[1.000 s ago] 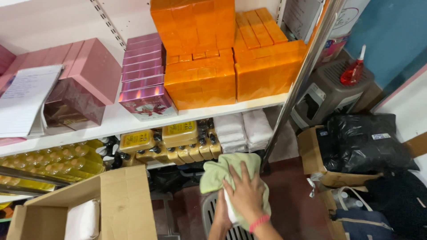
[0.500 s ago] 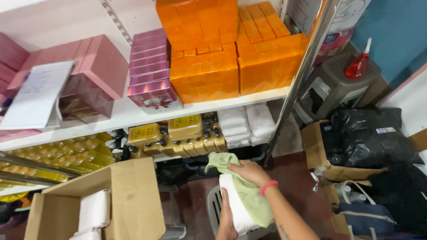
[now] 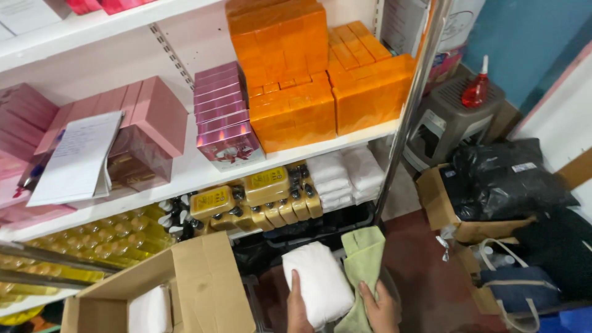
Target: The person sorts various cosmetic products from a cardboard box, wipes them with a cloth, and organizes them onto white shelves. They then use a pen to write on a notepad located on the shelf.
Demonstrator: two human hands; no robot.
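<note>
Cloth now lifted off: my right hand [image 3: 377, 308] grips the green cloth [image 3: 362, 271]; my left hand [image 3: 298, 308] clasps the white pack [image 3: 317, 280], best kept level and supported underneath.

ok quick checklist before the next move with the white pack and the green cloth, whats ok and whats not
1. Left hand grips the white wrapped pack: ok, fingers along its left edge.
2. Right hand holds the green cloth: ok.
3. Cloth off the pack: ok, it hangs beside it at the right.
4. Pack wrapping intact: cannot tell, underside hidden.
5. Open cardboard box within reach at left: ok, another white pack shows inside.
6. Free room among the white packs on the lower shelf: cannot tell.
</note>
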